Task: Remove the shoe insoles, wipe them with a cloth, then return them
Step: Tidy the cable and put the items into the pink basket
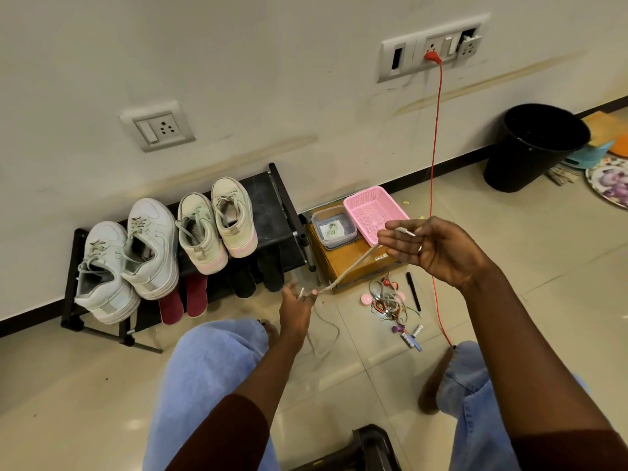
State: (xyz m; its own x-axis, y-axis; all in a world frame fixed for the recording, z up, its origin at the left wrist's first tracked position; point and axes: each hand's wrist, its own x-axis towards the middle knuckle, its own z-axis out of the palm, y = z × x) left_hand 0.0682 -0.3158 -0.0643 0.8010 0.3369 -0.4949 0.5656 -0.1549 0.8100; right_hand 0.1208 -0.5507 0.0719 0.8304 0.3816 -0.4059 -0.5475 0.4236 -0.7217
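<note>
Between left hand (295, 309) and right hand (433, 248) stretches a shoelace (353, 266).

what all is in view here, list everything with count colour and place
shoe rack: 1, black, against wall
sneakers: 4, two pale mint, two cream with pink soles, top of rack
maroon soles: 2, maroon, lower shelf; slippers or insoles unclear
dark shoes: 2, black, lower shelf
shoelace: 1, cream, held taut in mid-air
cardboard box: 1, brown, floor right of rack
basket: 1, pink, on box
clear container: 1, clear, on box beside basket
cable: 1, orange, wall socket down to floor
bin: 1, black, floor by wall
clutter pile: 1, mixed, floor before box
left hand: pinches one lace end
right hand: holds other end
</note>
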